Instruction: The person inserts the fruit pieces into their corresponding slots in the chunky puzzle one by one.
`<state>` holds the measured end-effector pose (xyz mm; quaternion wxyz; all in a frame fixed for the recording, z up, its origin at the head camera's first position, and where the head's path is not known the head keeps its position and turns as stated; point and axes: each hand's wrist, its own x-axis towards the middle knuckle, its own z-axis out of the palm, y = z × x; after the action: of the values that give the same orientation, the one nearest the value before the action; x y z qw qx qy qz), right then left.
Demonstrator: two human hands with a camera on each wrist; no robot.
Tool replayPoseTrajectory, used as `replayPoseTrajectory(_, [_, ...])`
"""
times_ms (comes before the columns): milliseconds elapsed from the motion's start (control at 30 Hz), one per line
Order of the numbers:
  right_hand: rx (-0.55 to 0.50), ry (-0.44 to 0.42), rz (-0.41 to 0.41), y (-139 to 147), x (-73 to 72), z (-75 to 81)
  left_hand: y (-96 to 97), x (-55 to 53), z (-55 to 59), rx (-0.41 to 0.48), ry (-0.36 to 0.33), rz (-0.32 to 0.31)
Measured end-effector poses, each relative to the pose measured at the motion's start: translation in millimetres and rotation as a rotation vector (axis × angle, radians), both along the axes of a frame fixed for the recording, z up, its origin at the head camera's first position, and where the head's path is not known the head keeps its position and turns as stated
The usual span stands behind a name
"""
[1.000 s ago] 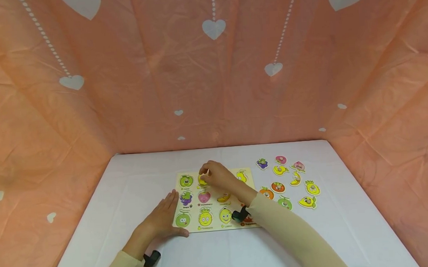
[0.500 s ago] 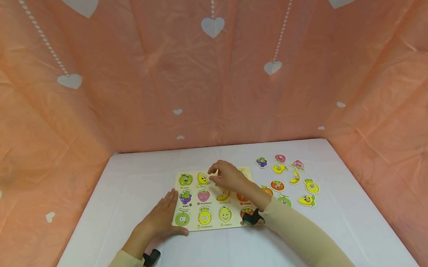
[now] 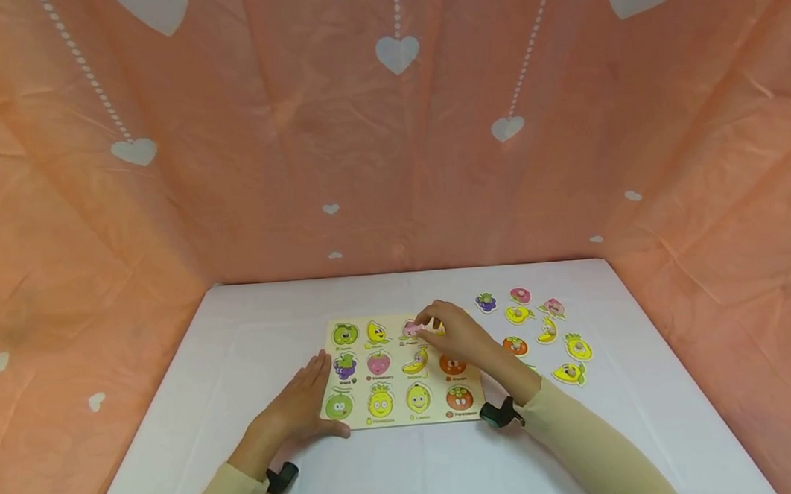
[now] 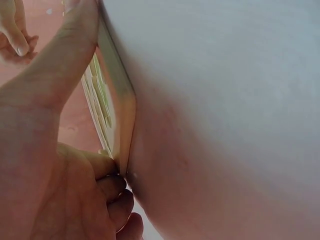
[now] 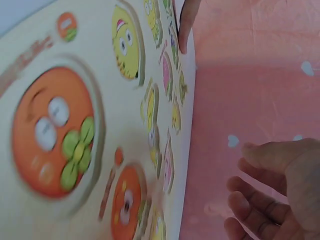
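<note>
A pale wooden fruit puzzle board (image 3: pixel 400 403) lies on the table, with rows of fruit pictures. My left hand (image 3: pixel 303 401) braces its near left corner. The straight fingers lie along the left side, while the thumb rests at the front edge; the left wrist view shows the board's edge (image 4: pixel 122 95) between them. Over the top row, beside the pink peach picture (image 3: pixel 409 328), hovers my right hand (image 3: pixel 455 335), fingers loosely bent and holding nothing in the right wrist view. The hand partly covers the pear picture. A green apple (image 3: pixel 345 334) and a yellow fruit (image 3: pixel 376 332) show at top left.
Right of the board lie several loose fruit pieces, among them grapes (image 3: pixel 486 302), a peach (image 3: pixel 553 308), a banana (image 3: pixel 547 330), a pineapple (image 3: pixel 578 346) and a lemon (image 3: pixel 570 374). Pink curtain (image 3: pixel 394 225) with white hearts surrounds the white table (image 3: pixel 258 314).
My right hand has moved right, away from the yellow fruit in the top row, uncovering it and the peach picture. The left hand and board have stayed put.
</note>
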<state>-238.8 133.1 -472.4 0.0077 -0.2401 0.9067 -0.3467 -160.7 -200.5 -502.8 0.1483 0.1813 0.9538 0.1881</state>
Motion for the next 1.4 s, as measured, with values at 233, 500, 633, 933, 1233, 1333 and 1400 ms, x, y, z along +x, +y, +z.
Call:
replayPoseTrajectory(233, [-0.054,0.026,-0.013,33.0,10.2,-0.2,1.5,0.8,1.2,0.004,-0.004,0.001])
replayPoseTrajectory(500, [-0.025,0.013,-0.109,67.9,22.3,-4.5,1.7,1.3,2.3,-0.008,0.008,-0.017])
replayPoseTrajectory(633, [-0.012,0.011,-0.158,85.8,27.5,-3.2,1.9,0.5,1.6,-0.012,0.019,-0.022])
replayPoseTrajectory(933, [0.005,0.099,-0.207,123.8,36.2,4.3,1.9,2.8,5.0,-0.018,0.031,-0.022])
replayPoseTrajectory(1233, [0.057,0.091,-0.281,153.1,47.1,5.1,2.2,0.6,3.0,-0.017,0.037,-0.018])
replayPoseTrajectory(1333, [0.062,0.087,-0.296,160.9,51.7,6.1,2.4,1.2,4.0,-0.016,0.029,-0.012])
replayPoseTrajectory(1400, [0.065,0.085,-0.302,166.5,55.2,6.7,2.6,2.0,5.2,-0.012,0.020,-0.007])
